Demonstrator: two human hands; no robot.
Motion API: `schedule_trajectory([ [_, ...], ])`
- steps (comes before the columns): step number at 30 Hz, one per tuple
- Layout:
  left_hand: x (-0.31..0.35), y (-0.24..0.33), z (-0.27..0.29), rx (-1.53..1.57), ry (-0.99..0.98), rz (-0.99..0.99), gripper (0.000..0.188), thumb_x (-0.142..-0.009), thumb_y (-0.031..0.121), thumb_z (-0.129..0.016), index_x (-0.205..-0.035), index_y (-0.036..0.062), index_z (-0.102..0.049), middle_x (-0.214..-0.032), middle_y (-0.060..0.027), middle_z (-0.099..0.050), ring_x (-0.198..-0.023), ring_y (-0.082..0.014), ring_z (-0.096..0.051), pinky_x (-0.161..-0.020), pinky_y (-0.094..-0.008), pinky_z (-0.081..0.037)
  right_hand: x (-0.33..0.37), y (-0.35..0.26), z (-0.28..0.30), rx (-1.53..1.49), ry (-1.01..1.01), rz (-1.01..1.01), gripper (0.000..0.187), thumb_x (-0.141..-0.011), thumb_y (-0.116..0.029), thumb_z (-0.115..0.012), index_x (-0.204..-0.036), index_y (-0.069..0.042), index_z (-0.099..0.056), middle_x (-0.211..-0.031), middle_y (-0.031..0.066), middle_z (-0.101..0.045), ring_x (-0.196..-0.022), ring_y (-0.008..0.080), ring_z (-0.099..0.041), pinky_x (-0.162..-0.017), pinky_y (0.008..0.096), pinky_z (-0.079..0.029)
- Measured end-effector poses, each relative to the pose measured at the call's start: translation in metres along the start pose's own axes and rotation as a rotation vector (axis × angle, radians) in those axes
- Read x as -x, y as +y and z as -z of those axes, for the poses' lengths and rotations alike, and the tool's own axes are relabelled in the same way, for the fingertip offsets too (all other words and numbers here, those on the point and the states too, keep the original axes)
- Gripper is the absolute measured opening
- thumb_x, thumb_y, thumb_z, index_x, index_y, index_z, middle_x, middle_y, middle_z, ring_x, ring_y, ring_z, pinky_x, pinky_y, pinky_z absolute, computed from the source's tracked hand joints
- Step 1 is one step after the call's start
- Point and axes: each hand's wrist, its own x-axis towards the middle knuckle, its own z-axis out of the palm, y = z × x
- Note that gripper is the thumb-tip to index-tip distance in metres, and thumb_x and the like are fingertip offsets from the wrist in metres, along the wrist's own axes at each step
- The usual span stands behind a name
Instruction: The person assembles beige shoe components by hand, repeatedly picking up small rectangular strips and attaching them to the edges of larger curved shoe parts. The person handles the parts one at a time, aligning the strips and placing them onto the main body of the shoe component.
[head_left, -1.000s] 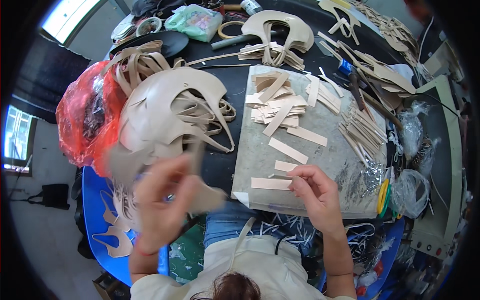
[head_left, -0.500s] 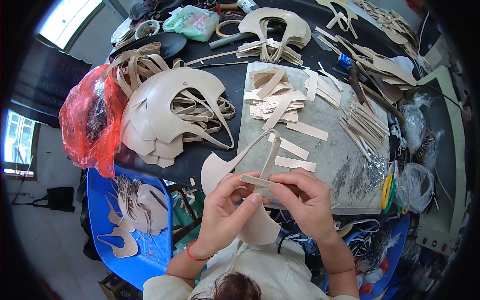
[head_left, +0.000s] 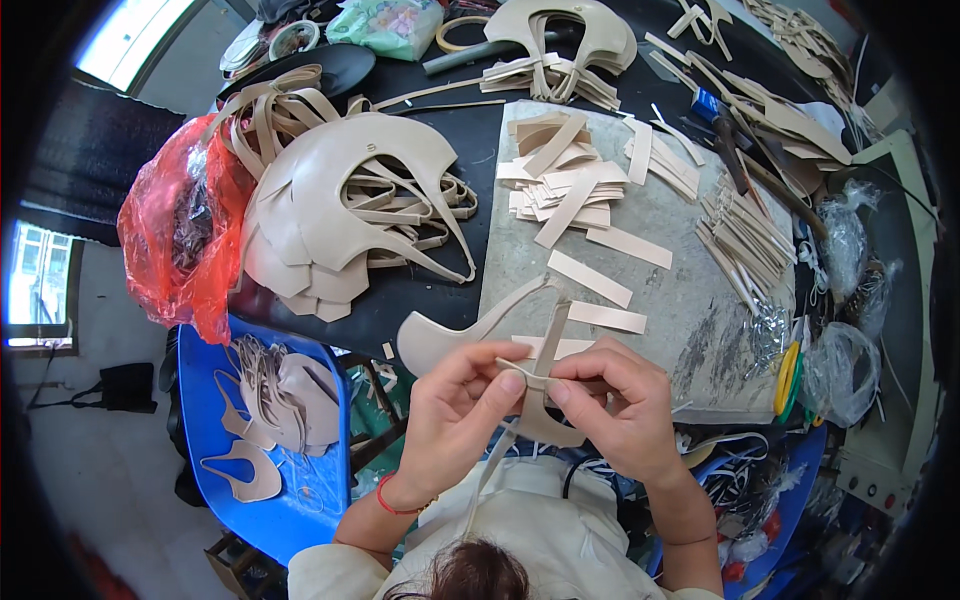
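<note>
Head view, beige strip [head_left: 528, 377] between both hands [head_left: 462, 408], crossing strap [head_left: 552, 335]

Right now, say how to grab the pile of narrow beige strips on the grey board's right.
Likely grip the pile mid-length from its left: its strips lie roughly parallel, with bare grey board there and a brown handle opposite.

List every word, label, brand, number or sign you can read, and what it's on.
None can be read.
Narrow beige strip in both hands' grip: no lettering visible.
Top beige cutout on the left pile: one small mark, too small to make out.
Blue block-shaped item: pale marks, too small to read.
Pale green plastic bag: coloured print, no legible words.
</note>
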Motion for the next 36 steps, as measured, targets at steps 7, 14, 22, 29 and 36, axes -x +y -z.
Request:
schedule_trajectory([
  [7,0.004,-0.009,-0.007,-0.269,0.073,-0.064,0.023,-0.091,0.001,-0.055,-0.113,-0.008,-0.057,-0.096,-0.0129,-0.064,-0.072,-0.0104,-0.061,-0.062,-0.0226,-0.05,0.009,0.0,-0.005,0.086,0.048,-0.04,0.011,-0.079,-0.004,-0.068,-0.089,-0.002,-0.068,-0.077,0.0028,-0.061,-0.056,0.0057,-0.049,-0.048,0.0203,-0.038],
  [14,0.009,-0.004,-0.008,-0.439,-0.029,-0.114,0.023,-0.086,-0.002,-0.061,-0.109,-0.005,-0.062,-0.092,-0.0118,-0.066,-0.081,-0.0137,-0.066,-0.069,-0.0238,-0.054,0.01,-0.011,-0.002,0.197,0.015,-0.069,0.011,-0.08,-0.005,-0.067,-0.09,-0.003,-0.067,-0.078,0.0044,-0.061,-0.058,0.0077,-0.054,-0.049,0.0212,-0.043],
  [22,0.008,-0.021,-0.002,-0.187,-0.002,0.006,0.02,-0.09,0.004,-0.061,-0.107,-0.0074,-0.06,-0.091,-0.0104,-0.067,-0.083,-0.0121,-0.064,-0.07,-0.0239,-0.053,0.023,-0.003,-0.003,0.121,0.148,-0.125,0.022,-0.082,-0.006,-0.069,-0.1,0.0,-0.058,-0.075,0.0073,-0.064,-0.062,0.0123,-0.062,-0.056,0.0248,-0.05],
  [29,0.009,-0.022,-0.008,-0.1,0.019,0.041,0.018,-0.092,0.005,-0.058,-0.106,-0.0068,-0.056,-0.094,-0.0085,-0.065,-0.082,-0.0093,-0.061,-0.072,-0.0225,-0.051,0.017,-0.003,0.001,0.187,0.073,-0.025,0.019,-0.082,-0.002,-0.067,-0.101,0.001,-0.061,-0.083,0.0096,-0.065,-0.066,0.0134,-0.064,-0.058,0.0247,-0.051],
  [36,0.009,-0.04,-0.02,-0.198,0.067,-0.042,0.014,-0.094,0.008,-0.053,-0.103,-0.0024,-0.048,-0.086,-0.0016,-0.055,-0.072,-0.0049,-0.053,-0.064,-0.0199,-0.045,0.015,-0.004,-0.001,0.193,0.055,-0.026,0.022,-0.078,0.002,-0.068,-0.101,0.001,-0.065,-0.085,0.0095,-0.065,-0.067,0.012,-0.061,-0.061,0.0238,-0.049],
])
